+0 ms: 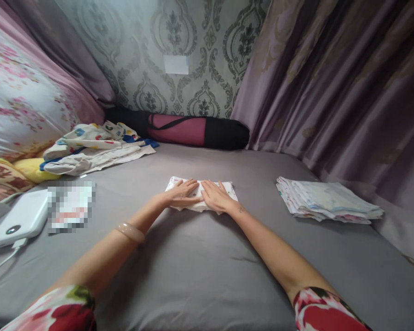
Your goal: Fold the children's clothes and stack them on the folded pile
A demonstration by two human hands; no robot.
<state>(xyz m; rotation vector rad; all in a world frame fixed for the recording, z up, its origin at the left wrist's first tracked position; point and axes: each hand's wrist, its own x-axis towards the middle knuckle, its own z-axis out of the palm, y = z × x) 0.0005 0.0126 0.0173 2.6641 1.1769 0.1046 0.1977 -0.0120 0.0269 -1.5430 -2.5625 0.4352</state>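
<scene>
A folded white cloth (229, 187) with small dark prints lies flat on the grey bed sheet (207, 257). My left hand (183, 192) rests palm down on its left part, fingers stretched out. Beside it, my right hand (216, 195) presses flat on the right part of the same cloth, fingers spread. The fingertips of the two hands nearly meet over the middle. Much of the cloth is hidden beneath the hands. To the right sits a stack of folded printed cloths (331, 200), apart from my right hand.
A heap of loose printed clothes (96, 147) lies at the back left. A white power bank (22, 218) with a plugged-in cable and a blurred-out item (71, 206) are at left. A black and maroon roll bag (179, 130) lies along the wall. Curtains (307, 78) hang at right.
</scene>
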